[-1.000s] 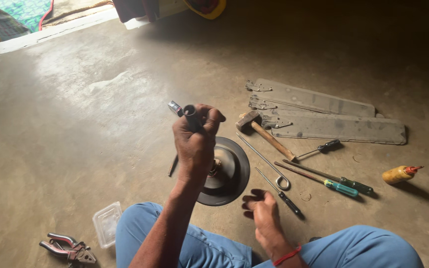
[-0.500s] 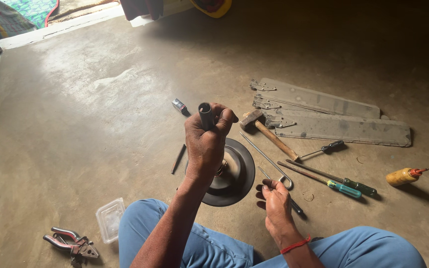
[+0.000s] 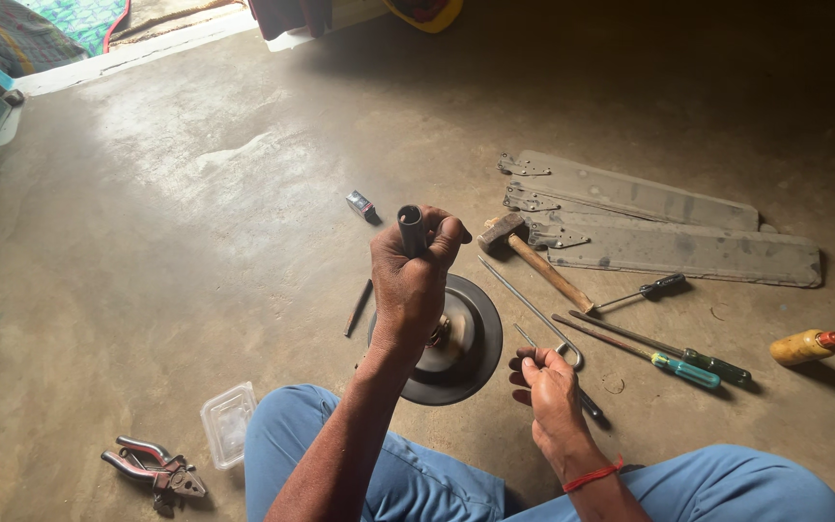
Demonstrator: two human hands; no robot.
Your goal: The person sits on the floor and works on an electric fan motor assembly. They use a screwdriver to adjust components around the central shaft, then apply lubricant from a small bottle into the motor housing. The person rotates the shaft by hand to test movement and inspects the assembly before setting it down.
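My left hand is raised above the floor, fist closed around a short dark metal tube that sticks up from it. Below it lies a round dark fan motor housing with a shaft at its middle. My right hand rests on the floor right of the housing, fingers curled onto a thin metal rod with a looped end. My knees in blue trousers frame the bottom of the view.
On the right lie a wooden-handled hammer, two grey fan blades, several screwdrivers and a yellow oil bottle. A small box and nail lie left of the housing. A clear plastic tub and pliers sit lower left.
My left hand has shifted right and slightly down with the tube, uncovering the small box on the floor. My right hand has moved onto the thin rod.
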